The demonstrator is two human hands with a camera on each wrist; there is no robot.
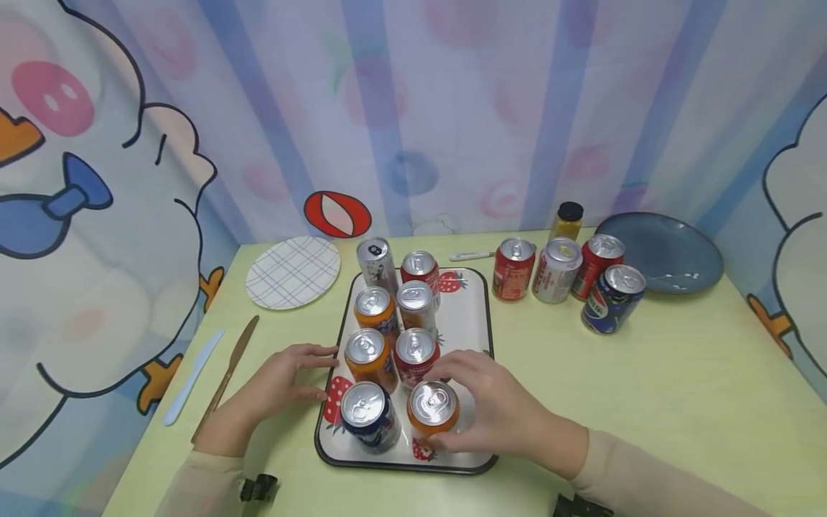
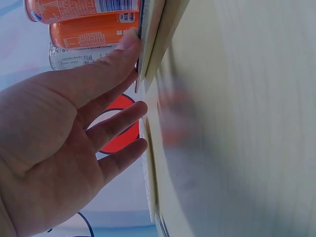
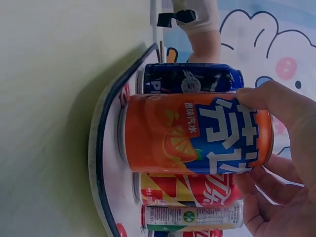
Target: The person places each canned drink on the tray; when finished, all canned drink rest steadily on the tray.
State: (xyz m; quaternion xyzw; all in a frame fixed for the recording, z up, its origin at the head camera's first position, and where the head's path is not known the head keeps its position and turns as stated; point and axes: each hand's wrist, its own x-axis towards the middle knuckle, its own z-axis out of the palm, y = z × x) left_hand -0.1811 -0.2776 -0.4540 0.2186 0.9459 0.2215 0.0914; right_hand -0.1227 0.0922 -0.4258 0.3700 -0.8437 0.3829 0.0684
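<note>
My right hand (image 1: 494,402) grips an orange soda can (image 3: 160,133) near its top, thumb on one side and fingers on the other. The can stands upright at the near right of a strawberry-patterned tray (image 1: 465,323). Beside it on the tray is a dark blue can (image 1: 371,416). Behind them are two more orange cans (image 1: 368,359), red cans (image 1: 416,359), a slim can (image 1: 416,305) and a white can (image 1: 377,262). My left hand (image 1: 284,380) is at the tray's left edge, fingers extended; its thumb touches the rim in the left wrist view.
Right of the tray stand a red can (image 1: 513,273), a white can (image 1: 555,273), another red can (image 1: 597,266) and a blue can (image 1: 610,301). Behind them are a small jar (image 1: 567,221) and a blue plate (image 1: 672,251). A checked plate (image 1: 293,273) and two knives (image 1: 194,377) lie left.
</note>
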